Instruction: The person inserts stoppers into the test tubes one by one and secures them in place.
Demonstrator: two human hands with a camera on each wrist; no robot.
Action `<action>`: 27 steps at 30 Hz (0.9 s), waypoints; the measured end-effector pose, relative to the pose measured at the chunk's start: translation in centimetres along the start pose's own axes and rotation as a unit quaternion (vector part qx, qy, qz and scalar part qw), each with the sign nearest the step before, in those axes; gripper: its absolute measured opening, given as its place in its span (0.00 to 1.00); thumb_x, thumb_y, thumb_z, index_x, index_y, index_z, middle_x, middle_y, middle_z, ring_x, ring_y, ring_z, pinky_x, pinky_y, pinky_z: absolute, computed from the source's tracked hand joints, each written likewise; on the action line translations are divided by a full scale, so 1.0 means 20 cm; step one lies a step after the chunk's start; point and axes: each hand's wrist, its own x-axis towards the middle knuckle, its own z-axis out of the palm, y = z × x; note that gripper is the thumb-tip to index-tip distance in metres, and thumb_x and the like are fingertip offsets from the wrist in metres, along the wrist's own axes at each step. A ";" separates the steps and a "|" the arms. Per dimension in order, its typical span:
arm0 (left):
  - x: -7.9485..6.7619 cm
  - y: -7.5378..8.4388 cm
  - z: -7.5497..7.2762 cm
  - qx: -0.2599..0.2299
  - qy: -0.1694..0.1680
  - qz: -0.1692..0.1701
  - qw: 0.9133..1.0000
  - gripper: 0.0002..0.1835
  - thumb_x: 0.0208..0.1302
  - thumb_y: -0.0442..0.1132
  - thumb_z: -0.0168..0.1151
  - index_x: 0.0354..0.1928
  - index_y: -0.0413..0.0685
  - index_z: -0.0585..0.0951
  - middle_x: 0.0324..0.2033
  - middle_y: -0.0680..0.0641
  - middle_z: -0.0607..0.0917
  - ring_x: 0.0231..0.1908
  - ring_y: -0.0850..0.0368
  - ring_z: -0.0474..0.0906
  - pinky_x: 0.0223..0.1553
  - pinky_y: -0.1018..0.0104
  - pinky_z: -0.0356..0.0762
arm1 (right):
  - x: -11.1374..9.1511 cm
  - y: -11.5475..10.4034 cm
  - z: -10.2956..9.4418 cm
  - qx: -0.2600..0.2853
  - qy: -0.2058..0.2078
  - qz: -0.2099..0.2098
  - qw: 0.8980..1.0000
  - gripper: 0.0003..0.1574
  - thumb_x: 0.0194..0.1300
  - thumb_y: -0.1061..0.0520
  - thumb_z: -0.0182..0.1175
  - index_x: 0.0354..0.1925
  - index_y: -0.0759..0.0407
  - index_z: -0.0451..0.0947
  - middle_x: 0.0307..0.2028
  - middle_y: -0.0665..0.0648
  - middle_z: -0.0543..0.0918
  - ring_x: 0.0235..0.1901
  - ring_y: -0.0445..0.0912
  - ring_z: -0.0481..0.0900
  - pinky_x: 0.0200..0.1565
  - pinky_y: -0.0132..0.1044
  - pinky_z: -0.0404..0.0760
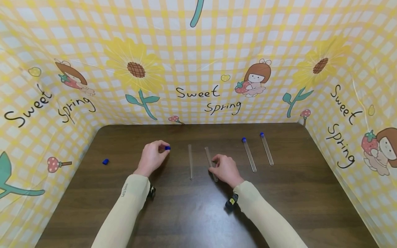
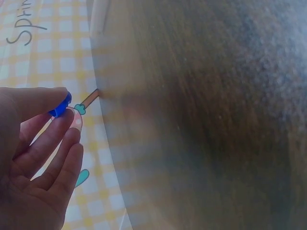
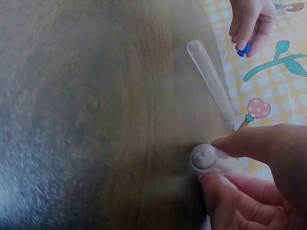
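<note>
My left hand (image 1: 152, 156) pinches a small blue cap (image 2: 61, 105) between thumb and fingertip, left of the two uncapped tubes. With thumb and fingers, my right hand (image 1: 227, 168) grips a clear test tube (image 3: 204, 158) near its rounded end; its other end (image 1: 207, 150) points away toward the back wall. Between the hands, another clear test tube (image 1: 190, 162) without a cap lies lengthwise on the table. A second blue cap (image 1: 105, 161) lies by itself at the far left.
Two test tubes with blue caps, the nearer one (image 1: 249, 155) and the farther one (image 1: 267, 148), lie slanted on the right of the dark wooden table (image 1: 186, 213). A yellow checked cloth (image 1: 192, 51) encloses the back and sides. Both wrists carry small black cameras (image 1: 231, 202).
</note>
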 end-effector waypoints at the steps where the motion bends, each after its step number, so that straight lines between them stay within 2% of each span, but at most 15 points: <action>1: 0.00 0.00 0.00 0.000 0.001 0.003 1.000 0.08 0.64 0.34 0.72 0.44 0.43 0.87 0.39 0.44 0.87 0.41 0.48 0.82 0.46 0.50 0.80 | 0.00 0.00 0.00 0.001 0.000 0.001 1.000 0.21 0.57 0.54 0.77 0.46 0.61 0.84 0.22 0.46 0.78 0.23 0.39 0.76 0.32 0.39 0.77; 9: 0.00 0.01 0.00 0.000 0.004 0.004 1.000 0.08 0.64 0.34 0.72 0.44 0.43 0.87 0.39 0.44 0.87 0.41 0.48 0.82 0.46 0.50 0.80 | 0.00 0.00 -0.02 0.012 0.002 0.004 1.000 0.20 0.58 0.55 0.76 0.46 0.62 0.83 0.23 0.46 0.79 0.23 0.40 0.76 0.32 0.38 0.77; 20: 0.00 0.01 0.01 -0.002 0.000 -0.004 1.000 0.13 0.67 0.36 0.69 0.51 0.38 0.86 0.41 0.42 0.86 0.42 0.47 0.82 0.46 0.49 0.80 | 0.00 0.00 -0.02 0.054 0.012 0.009 0.998 0.21 0.58 0.57 0.76 0.48 0.62 0.83 0.25 0.47 0.82 0.24 0.40 0.79 0.30 0.38 0.80; 27: 0.00 0.02 0.01 -0.005 0.000 -0.008 1.000 0.14 0.68 0.37 0.69 0.52 0.39 0.86 0.41 0.43 0.86 0.42 0.47 0.82 0.46 0.50 0.81 | -0.01 0.00 -0.03 0.059 0.012 0.009 0.998 0.21 0.59 0.57 0.75 0.49 0.62 0.83 0.25 0.48 0.82 0.24 0.41 0.79 0.29 0.38 0.80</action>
